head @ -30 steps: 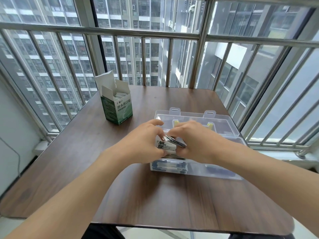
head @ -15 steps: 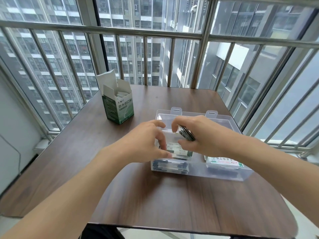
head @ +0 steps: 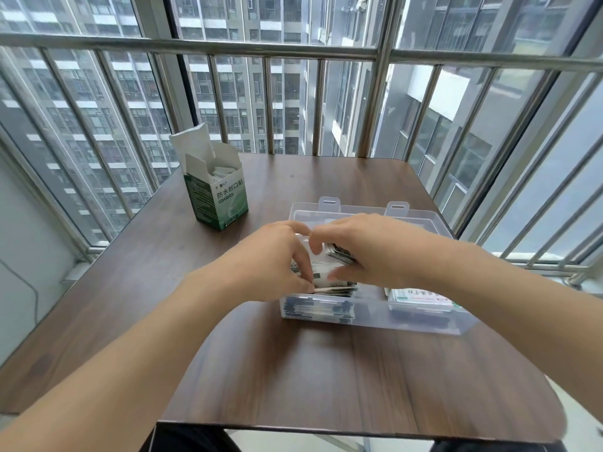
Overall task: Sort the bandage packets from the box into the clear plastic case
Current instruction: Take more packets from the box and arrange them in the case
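Mid-sort: my left hand [head: 274, 259] pinches packets [head: 332, 290] onto the case's [head: 424, 321] near-left stack; right hand [head: 375, 252] grips a bundle [head: 341, 254]. The box [head: 217, 197] holds more.

Dark wood-grain table [head: 326, 370], rounded near corners. Metal railing [head: 293, 50] with vertical bars runs behind and along both sides of it. Glass windows beyond the bars. High-rise blocks [head: 244, 93] outside, rows of windows, grey light. Pale wall [head: 23, 249] at left with a thin cable [head: 34, 295] hanging down it.
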Available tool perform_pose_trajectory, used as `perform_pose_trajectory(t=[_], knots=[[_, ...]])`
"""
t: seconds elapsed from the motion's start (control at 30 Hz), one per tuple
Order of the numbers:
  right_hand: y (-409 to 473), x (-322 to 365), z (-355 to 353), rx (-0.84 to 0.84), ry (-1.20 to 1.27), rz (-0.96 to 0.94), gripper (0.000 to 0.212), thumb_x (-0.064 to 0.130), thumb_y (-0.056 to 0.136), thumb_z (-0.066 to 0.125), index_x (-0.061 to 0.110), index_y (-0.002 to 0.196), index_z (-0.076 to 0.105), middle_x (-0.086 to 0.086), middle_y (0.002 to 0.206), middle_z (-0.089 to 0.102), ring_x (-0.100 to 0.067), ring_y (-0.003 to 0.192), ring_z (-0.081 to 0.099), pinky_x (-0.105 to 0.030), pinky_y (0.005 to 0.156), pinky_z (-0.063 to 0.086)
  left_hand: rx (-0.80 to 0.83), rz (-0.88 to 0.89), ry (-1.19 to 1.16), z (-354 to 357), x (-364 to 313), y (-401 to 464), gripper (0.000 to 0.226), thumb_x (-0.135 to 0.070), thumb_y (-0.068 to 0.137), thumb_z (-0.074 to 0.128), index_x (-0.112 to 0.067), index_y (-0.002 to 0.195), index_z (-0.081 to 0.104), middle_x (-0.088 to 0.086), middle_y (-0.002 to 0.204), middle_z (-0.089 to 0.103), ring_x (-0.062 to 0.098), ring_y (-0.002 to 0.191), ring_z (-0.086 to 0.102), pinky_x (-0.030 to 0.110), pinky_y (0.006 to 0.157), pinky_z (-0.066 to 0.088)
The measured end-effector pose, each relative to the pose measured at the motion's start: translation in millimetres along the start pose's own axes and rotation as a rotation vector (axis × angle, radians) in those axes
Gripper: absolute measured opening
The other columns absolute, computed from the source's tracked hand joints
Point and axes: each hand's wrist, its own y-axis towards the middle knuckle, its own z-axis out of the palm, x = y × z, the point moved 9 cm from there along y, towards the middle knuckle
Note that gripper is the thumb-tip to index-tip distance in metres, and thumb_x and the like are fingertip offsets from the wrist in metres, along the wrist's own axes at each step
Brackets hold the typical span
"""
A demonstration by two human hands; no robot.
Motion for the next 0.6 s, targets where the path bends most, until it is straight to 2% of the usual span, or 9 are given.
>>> perform_pose_trajectory(t=[0.1, 0.17, 0.23, 0.37, 0.5, 0.6], knots=[[-1, 2, 4, -0.026, -0.099, 0.006, 0.03, 0.033, 0.09, 0.068, 0.029, 0.114, 0.051, 0.012, 0.104, 0.058, -0.023, 0.093, 0.061, -0.038, 0.067, 0.046, -0.004, -0.042, 0.006, -1, 3, -1, 0.017, -0.037, 0.073, 0.085, -0.033, 0.089, 0.078, -0.008, 0.148, 0.043, 0.005, 0.119, 0.05, 0.021, 0.102, 0.038], [1, 5, 8, -0.036, -0.208, 0.032, 0.032, 0.03, 0.092, 0.063, 0.032, 0.12, 0.047, 0.008, 0.108, 0.057, -0.027, 0.088, 0.062, -0.035, 0.059, 0.036, -0.01, -0.05, 0.019, -2, 2, -1, 0.02, -0.037, 0.073, 0.085, -0.032, 0.091, 0.078, -0.006, 0.149, 0.043, 0.007, 0.125, 0.049, 0.02, 0.103, 0.037], [2, 8, 8, -0.056, -0.25, 0.047, 0.035, 0.03, 0.094, 0.06, 0.036, 0.124, 0.044, 0.006, 0.112, 0.058, -0.028, 0.09, 0.063, -0.034, 0.058, 0.027, -0.005, -0.051, 0.041, -2, 1, -1, 0.024, -0.038, 0.073, 0.085, -0.031, 0.095, 0.077, -0.006, 0.15, 0.043, 0.007, 0.127, 0.048, 0.02, 0.104, 0.037], [5, 7, 8, -0.008, -0.24, 0.063, 0.038, 0.033, 0.092, 0.063, 0.038, 0.127, 0.049, 0.002, 0.114, 0.059, -0.03, 0.094, 0.064, -0.033, 0.062, 0.036, 0.018, -0.078, 0.072, -2, 3, 0, 0.029, -0.042, 0.073, 0.084, -0.031, 0.099, 0.076, -0.009, 0.152, 0.037, 0.008, 0.129, 0.048, 0.029, 0.106, 0.041], [8, 16, 18, 0.069, -0.382, 0.007, 0.031, 0.029, 0.098, 0.056, 0.029, 0.13, 0.054, 0.0, 0.105, 0.064, -0.028, 0.089, 0.063, -0.033, 0.052, 0.027, -0.007, -0.084, 0.098, -4, 4, -2, 0.028, -0.045, 0.075, 0.082, -0.032, 0.097, 0.074, -0.012, 0.153, 0.036, 0.007, 0.128, 0.048, 0.032, 0.103, 0.044], [10, 18, 24, 0.105, -0.424, -0.02, 0.026, 0.024, 0.099, 0.052, 0.022, 0.124, 0.059, -0.003, 0.103, 0.065, -0.029, 0.085, 0.063, -0.033, 0.056, 0.033, -0.015, -0.079, 0.104, -5, 4, -4, 0.031, -0.047, 0.075, 0.082, -0.035, 0.102, 0.074, -0.013, 0.154, 0.035, 0.006, 0.132, 0.044, 0.032, 0.104, 0.043]])
